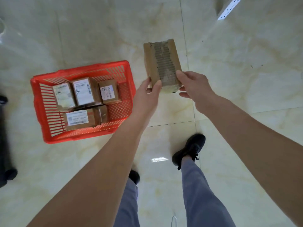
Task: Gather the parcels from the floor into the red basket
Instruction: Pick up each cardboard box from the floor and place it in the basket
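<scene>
A brown cardboard parcel [161, 63] with a torn strip down its face is held up in the air, above the floor and to the right of the red basket [39, 108]. My left hand [147, 97] grips its lower left corner and my right hand [195, 89] grips its lower right corner. The red plastic basket stands on the floor at the left and holds several brown parcels with white labels [83, 92], packed close together. Its right part is bare.
The floor is glossy cream tile [246, 79]. My two feet in black shoes [190, 149] stand below the parcel. A dark object [5, 145] sits at the left edge. A white perforated rail [229, 9] lies at the top right.
</scene>
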